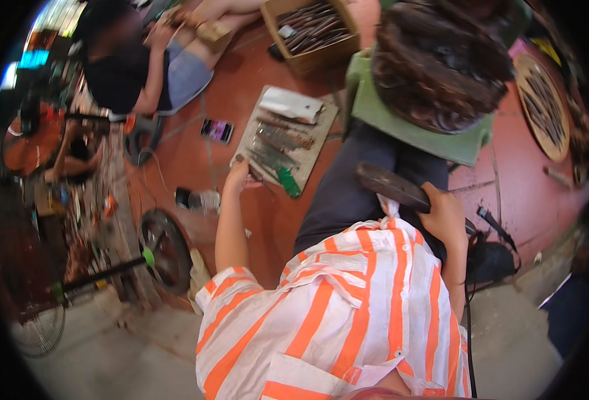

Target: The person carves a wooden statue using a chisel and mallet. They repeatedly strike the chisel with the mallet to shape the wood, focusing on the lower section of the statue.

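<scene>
My left hand point(237, 179) is at the near left edge of a pale mat point(251, 137), its fingers closed round a slim carving chisel point(254, 173). Several metal carving chisels point(274, 143) lie side by side on that mat, with a white packet point(291, 105) above them and a green piece point(288, 181) below. Over my lap, my right hand point(443, 212) grips a dark wooden mallet point(393, 186), its thick end pointing left. Beyond my knees, a dark carved wooden piece point(441, 67) rests on a green stand point(418, 133).
A wooden box point(321, 63) of tools stands at the far middle. To the right lies a round basket point(542, 107) with more tools. A phone point(216, 131) and a clear bottle point(206, 200) are on the tiles. Another person point(124, 73) sits far left, near a fan point(41, 330).
</scene>
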Tool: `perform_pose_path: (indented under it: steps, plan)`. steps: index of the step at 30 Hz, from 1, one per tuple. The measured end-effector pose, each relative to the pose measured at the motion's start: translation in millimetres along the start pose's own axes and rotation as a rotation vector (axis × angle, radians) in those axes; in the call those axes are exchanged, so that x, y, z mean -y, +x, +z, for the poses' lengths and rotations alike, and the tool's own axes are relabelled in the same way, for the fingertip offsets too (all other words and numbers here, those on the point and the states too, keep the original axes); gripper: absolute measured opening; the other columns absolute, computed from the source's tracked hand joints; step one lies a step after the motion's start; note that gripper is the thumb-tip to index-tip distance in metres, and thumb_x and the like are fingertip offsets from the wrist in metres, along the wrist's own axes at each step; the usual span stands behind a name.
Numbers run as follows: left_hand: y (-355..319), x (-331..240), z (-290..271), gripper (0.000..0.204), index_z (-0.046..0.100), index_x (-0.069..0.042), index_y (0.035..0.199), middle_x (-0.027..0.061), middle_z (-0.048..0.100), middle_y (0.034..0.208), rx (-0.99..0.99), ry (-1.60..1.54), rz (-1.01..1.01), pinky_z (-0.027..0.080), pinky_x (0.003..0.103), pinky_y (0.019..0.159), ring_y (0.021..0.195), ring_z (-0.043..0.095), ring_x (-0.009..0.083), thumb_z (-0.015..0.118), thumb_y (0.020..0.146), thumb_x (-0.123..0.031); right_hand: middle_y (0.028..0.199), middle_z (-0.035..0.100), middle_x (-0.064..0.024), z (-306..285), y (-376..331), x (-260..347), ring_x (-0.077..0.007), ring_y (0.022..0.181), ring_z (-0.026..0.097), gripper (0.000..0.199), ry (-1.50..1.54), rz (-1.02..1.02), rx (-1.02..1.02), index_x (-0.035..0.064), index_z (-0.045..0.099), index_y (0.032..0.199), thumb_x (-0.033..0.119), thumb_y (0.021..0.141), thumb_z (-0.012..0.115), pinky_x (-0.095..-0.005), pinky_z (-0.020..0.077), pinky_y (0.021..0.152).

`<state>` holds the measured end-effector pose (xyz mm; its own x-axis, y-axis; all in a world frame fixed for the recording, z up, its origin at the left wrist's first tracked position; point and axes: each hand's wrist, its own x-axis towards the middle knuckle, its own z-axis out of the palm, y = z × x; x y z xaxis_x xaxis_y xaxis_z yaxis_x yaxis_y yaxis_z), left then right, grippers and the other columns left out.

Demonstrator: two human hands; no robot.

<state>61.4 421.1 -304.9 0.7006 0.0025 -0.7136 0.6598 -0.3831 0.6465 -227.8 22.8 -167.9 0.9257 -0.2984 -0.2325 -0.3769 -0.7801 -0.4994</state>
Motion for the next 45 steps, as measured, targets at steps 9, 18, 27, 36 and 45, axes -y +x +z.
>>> perform_pose_path:
  steps: [9, 18, 27, 36, 45]
  plan:
    - [41.4, 30.0, 23.3, 0.051, 0.029, 0.002, 0.114, 0.0239, 0.057, 0.102, -0.155, -0.103, 0.127, 0.061, 0.040, 0.051, 0.073, 0.067, 0.0340, 0.066, 0.083, -0.014, 0.073, 0.063, -0.0206, -1.9, 23.3, -0.8, -0.0413, 0.074, 0.062, 0.030, -0.010, -0.010, 0.048, 0.0050, 0.059, 0.091, 0.019, 0.069, 0.075, -0.0472, 0.0473, 0.062]
    - [91.6, -32.8, 89.9, 0.065, 0.026, 0.000, 0.127, 0.0302, 0.056, 0.112, -0.383, 0.000, 0.265, 0.060, 0.038, 0.050, 0.076, 0.068, 0.0351, 0.071, 0.081, -0.009, 0.075, 0.064, -0.0214, -2.7, 21.5, 3.8, -0.0416, 0.075, 0.063, 0.032, -0.027, 0.067, 0.056, 0.0050, 0.059, 0.093, 0.019, 0.069, 0.076, -0.0473, 0.0485, 0.063]
    - [101.3, -56.8, 109.1, 0.062, 0.030, -0.003, 0.128, 0.0321, 0.060, 0.102, -0.329, 0.018, 0.205, 0.055, 0.042, 0.063, 0.084, 0.067, 0.0389, 0.069, 0.084, -0.022, 0.075, 0.064, -0.0222, -8.6, 38.0, 3.1, -0.0409, 0.076, 0.063, 0.032, -0.011, 0.107, 0.130, 0.0055, 0.063, 0.092, 0.020, 0.067, 0.076, -0.0469, 0.0491, 0.064]
    - [122.4, -109.3, 86.1, 0.031, 0.058, 0.001, 0.106, 0.0174, 0.066, 0.087, -0.661, 0.305, 0.873, 0.050, 0.041, 0.074, 0.081, 0.065, 0.0327, 0.065, 0.084, -0.020, 0.082, 0.066, -0.0221, -15.0, 60.5, -12.1, -0.0419, 0.082, 0.064, 0.041, -0.012, 0.115, 0.271, 0.0060, 0.066, 0.100, 0.028, 0.067, 0.076, -0.0466, 0.0509, 0.072]
    - [181.2, -257.0, 171.2, 0.019, 0.066, -0.003, 0.097, 0.0178, 0.064, 0.096, -0.327, 0.787, 1.210, 0.052, 0.044, 0.080, 0.090, 0.063, 0.0353, 0.060, 0.080, -0.008, 0.121, 0.057, -0.0222, -9.9, 67.9, -33.8, -0.0414, 0.114, 0.051, 0.059, 0.077, 0.067, 0.325, 0.0063, 0.063, 0.118, 0.029, 0.066, 0.077, -0.0452, 0.0417, 0.097]
